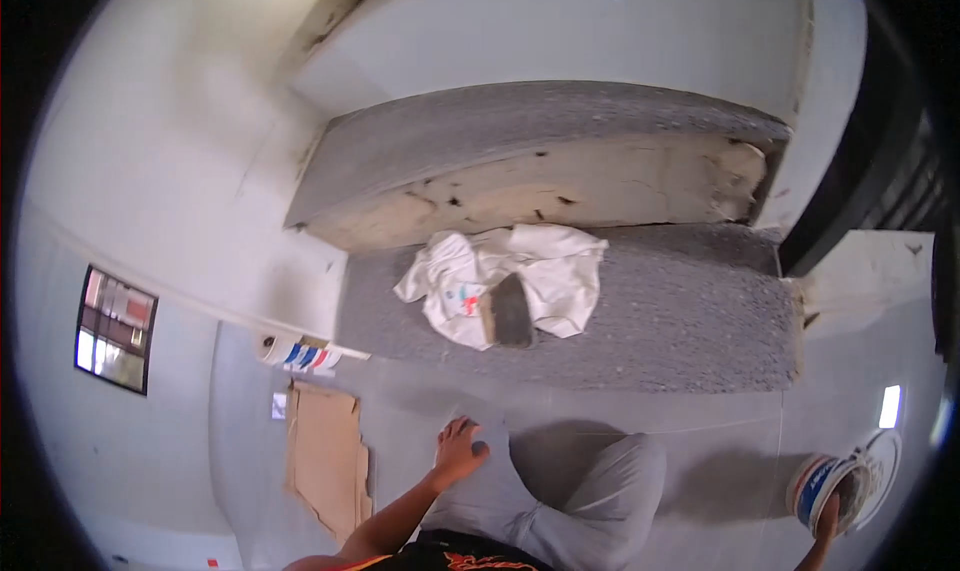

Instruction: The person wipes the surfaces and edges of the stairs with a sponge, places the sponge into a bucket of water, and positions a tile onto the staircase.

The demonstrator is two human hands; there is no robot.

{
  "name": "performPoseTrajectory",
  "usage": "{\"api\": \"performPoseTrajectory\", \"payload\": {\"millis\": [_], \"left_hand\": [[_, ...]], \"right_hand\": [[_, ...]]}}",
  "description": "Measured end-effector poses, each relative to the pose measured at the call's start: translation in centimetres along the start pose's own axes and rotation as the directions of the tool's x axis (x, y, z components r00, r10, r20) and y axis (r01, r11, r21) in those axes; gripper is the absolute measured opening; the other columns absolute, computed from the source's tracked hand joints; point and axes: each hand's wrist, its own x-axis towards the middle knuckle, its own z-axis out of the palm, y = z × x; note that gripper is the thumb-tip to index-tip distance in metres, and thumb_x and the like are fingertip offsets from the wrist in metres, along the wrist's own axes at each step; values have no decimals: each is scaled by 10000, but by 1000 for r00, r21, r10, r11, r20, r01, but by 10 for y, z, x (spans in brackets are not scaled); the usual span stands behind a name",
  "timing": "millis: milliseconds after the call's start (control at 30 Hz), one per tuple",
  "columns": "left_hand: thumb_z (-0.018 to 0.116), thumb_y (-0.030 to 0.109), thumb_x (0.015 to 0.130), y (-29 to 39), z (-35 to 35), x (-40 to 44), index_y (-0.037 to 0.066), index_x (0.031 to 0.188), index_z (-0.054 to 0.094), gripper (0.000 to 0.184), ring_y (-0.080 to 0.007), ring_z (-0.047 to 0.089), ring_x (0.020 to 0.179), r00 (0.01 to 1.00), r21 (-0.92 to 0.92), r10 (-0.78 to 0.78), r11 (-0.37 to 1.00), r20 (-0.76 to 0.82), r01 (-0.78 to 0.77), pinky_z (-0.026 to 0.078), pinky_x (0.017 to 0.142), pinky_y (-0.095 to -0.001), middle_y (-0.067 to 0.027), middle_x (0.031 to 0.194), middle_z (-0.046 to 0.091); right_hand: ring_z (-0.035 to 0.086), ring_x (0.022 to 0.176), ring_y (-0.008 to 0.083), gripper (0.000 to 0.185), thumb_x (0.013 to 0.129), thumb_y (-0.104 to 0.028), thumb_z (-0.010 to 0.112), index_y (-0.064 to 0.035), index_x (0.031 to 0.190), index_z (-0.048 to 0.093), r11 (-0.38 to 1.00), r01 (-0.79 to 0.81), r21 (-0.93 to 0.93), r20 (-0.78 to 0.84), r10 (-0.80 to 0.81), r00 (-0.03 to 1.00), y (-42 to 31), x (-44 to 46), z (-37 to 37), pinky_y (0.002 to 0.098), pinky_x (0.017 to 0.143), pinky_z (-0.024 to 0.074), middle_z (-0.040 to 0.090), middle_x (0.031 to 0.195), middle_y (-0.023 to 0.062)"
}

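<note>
My left hand (461, 451) rests on my left knee, holding nothing, with its fingers apart and loosely bent. On the far right my right hand (828, 519) is at the mouth of a white and blue bucket (812, 486). Its fingertips are hidden in or behind the rim, so their grip cannot be made out. Ahead of me a crumpled white cloth (570, 271) with a coloured print lies on the grey stone step. On top of the cloth sits a dark, flat-faced block with a pale side (510, 313).
The grey step (690, 311) meets a stained riser (600, 176), with another step above. A flattened cardboard piece (328, 456) lies on the floor at left, near a fallen white and blue bucket (300, 354). A round white lid (882, 471) is beside the right bucket. Dark railing (850, 191) stands right.
</note>
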Motion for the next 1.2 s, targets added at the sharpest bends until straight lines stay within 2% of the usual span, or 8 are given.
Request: {"api": "performPoseTrajectory", "payload": {"millis": [500,967,1033,1067,1100,1133,1167,1200], "left_hand": [[636,353,715,-11,5,-2,192,1167,542,488,-292,238,1306,998,-63,-47,997,-47,44,204,1030,-493,-119,1376,332],[642,344,709,-30,4,-6,158,1169,534,507,-294,255,1295,993,-196,-32,981,-114,10,226,1001,-492,-130,1372,337],[644,351,706,-34,6,-6,153,1179,524,526,-305,256,1292,993,-228,-32,974,-117,5,224,1000,-496,-138,1377,324],[642,371,704,-34,4,-3,153,1211,494,572,-321,251,1291,992,-236,-93,969,-88,70,225,1001,-503,-146,1386,303],[641,391,703,-34,1,0,152,1244,463,618,-337,246,1289,987,-241,-149,962,-58,131,225,1001,-510,-153,1395,283],[641,391,703,-34,2,5,152,1244,463,618,-337,246,1289,988,-253,-142,959,-52,125,225,1001,-510,-153,1395,283],[636,409,702,-36,3,13,146,1277,420,669,-351,238,1289,974,-240,-227,946,-5,220,228,998,-521,-159,1402,265],[631,428,701,-39,4,20,141,1311,377,720,-365,231,1288,951,-216,-305,927,43,307,231,996,-532,-164,1409,248]], "right_hand": [[390,1229,162,559,893,-358,478,-48,1338,343,998,51,38,66,-53,996,-45,13,-65,304,992,355,450,1296,139],[358,1259,136,628,876,-371,529,-50,1364,297,986,118,115,93,-129,987,-74,-3,-140,278,987,359,418,1336,142],[354,1264,133,639,874,-373,536,-50,1367,291,974,139,179,101,-159,982,-77,-8,-160,274,987,360,413,1342,143],[351,1266,131,644,873,-374,540,-50,1369,288,962,149,229,102,-176,979,-78,-14,-171,272,986,360,411,1345,143],[349,1268,129,649,871,-375,543,-51,1371,284,939,153,307,100,-192,976,-79,-19,-184,271,986,361,409,1347,143],[347,1270,127,655,870,-376,547,-51,1373,281,901,153,406,83,-203,976,-83,-21,-197,269,986,361,406,1350,143],[344,1272,125,660,869,-377,551,-51,1374,278,832,129,540,61,-192,980,-97,-26,-215,267,985,361,404,1353,144],[464,1049,166,539,837,-342,592,-49,1250,408,647,92,757,-23,-113,993,-131,-31,-232,309,843,416,502,1159,110]]}}
